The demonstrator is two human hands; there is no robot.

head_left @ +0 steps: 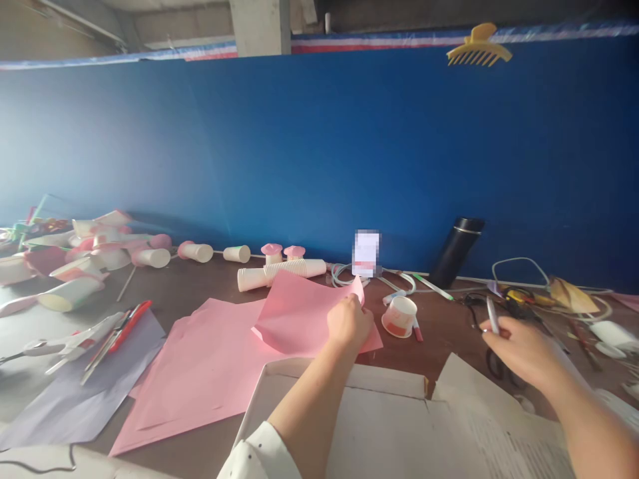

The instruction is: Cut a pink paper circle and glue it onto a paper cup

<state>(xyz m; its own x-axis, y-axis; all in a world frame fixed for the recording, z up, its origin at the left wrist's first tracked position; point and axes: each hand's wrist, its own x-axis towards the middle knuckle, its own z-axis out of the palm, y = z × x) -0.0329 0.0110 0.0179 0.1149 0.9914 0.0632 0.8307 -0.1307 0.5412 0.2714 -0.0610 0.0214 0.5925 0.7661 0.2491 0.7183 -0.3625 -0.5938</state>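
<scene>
My left hand (349, 322) is closed on the upper right edge of a pink paper sheet (294, 313), which curls up above the table. Beneath it lie more pink sheets (204, 372). A white pen (492, 316) stands nearly upright in the closed fingers of my right hand (516, 346), over the right side of the table. Between the two hands is a paper cup (400, 316) with a pinkish print, and a red-and-white marker (417, 330) lies beside it. An open white cardboard box (389, 426) sits below my left forearm.
Scissors (40, 347) and a red utility knife (128, 326) lie at left with grey paper (94, 392). Paper cups (200, 252) line the back, near stacked cups (289, 271). A black bottle (456, 253) leans against the blue panel (319, 146); cables (524, 299) tangle at right.
</scene>
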